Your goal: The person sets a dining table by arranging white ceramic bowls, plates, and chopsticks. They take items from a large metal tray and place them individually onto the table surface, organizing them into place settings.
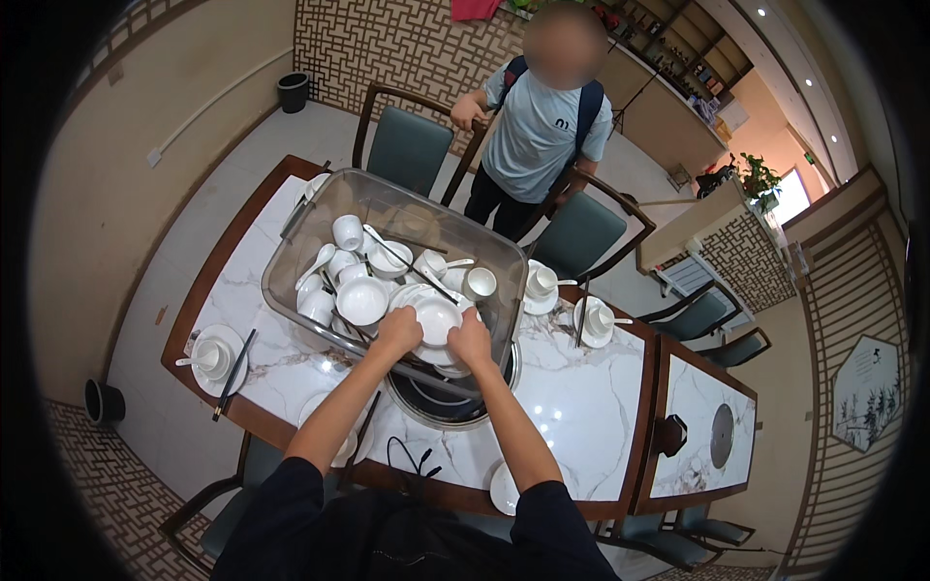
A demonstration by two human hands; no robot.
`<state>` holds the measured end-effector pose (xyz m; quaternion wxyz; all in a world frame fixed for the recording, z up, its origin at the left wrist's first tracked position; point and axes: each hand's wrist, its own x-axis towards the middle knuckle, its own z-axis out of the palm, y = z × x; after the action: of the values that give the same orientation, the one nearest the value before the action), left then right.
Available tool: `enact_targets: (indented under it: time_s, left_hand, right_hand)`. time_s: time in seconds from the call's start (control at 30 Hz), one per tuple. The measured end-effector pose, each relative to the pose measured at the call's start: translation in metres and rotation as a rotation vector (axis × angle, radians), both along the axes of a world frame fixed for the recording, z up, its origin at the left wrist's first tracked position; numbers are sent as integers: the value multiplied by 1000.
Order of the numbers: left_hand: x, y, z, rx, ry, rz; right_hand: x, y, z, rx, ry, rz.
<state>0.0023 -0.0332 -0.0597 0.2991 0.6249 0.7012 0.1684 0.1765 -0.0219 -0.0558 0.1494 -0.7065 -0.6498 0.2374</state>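
Observation:
A grey translucent plastic bin (396, 189) stands on the marble-patterned table (581, 407), filled with white cups, bowls, spoons, plates and dark chopsticks. Over its near side, my left hand (399, 330) and my right hand (470, 338) grip opposite sides of a white bowl (439, 319). White plates (434, 354) lie right beneath that bowl; whether my fingers also hold them is hidden. Another white bowl (362, 301) sits left of my hands. A white cup (479, 283) is near the bin's right end, and black chopsticks (414, 267) lie across the pile.
Place settings with a plate (240, 356), bowls and chopsticks stand left and right of the bin. A round cooker (436, 407) is set in the table partly under it. A black cable (414, 465) lies near me. Another person (545, 138) stands behind the chairs (410, 145) opposite.

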Motion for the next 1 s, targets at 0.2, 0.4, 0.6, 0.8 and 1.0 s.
enact_targets:
  time_s: [0.2,0.4,0.6,0.8,1.0]
  left_hand:
    - [1,1,0,-14,16,-7]
    - [1,1,0,-14,16,-11]
    - [1,3,0,0,25,-13]
    - [2,2,-1,-5,8,-1]
    - [2,2,-6,5,27,8]
  right_hand:
    - [-2,0,4,-21,-2,-15]
    - [-3,0,4,-12,-19,-10]
    - [-3,2,0,12,-16,-2]
    - [-1,1,1,15,-4,5]
    - [-4,1,7,-26,12,-3]
